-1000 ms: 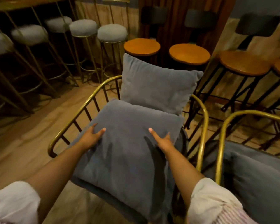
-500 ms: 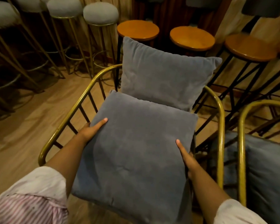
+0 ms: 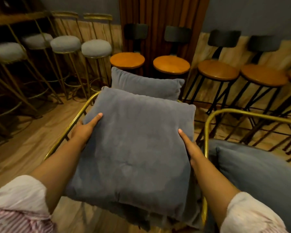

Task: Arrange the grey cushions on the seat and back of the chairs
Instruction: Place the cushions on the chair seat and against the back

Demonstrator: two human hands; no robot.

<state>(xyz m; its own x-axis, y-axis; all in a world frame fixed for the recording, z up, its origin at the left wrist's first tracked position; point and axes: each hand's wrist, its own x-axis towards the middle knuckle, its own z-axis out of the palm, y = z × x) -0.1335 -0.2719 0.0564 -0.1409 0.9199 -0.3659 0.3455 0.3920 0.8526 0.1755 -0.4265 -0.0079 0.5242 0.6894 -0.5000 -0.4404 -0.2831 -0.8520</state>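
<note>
A large grey seat cushion (image 3: 134, 148) lies over a gold-framed chair (image 3: 66, 132) right in front of me. My left hand (image 3: 85, 128) grips its left edge, thumb on top and fingers underneath. My right hand (image 3: 189, 145) grips its right edge the same way. The cushion's far edge is raised toward a second grey cushion (image 3: 146, 84) that stands upright against the chair back. More grey padding shows under the held cushion at the near edge.
A second gold-framed chair (image 3: 208, 125) with grey cushions (image 3: 259, 179) stands close on the right. Grey-topped gold bar stools (image 3: 96, 47) line the back left, wooden-topped black stools (image 3: 171, 64) the back and right. Wooden floor lies to the left.
Both hands went from resting flat on top of the seat cushion to gripping its side edges. The cushion has come up off the seat and covers more of the back cushion.
</note>
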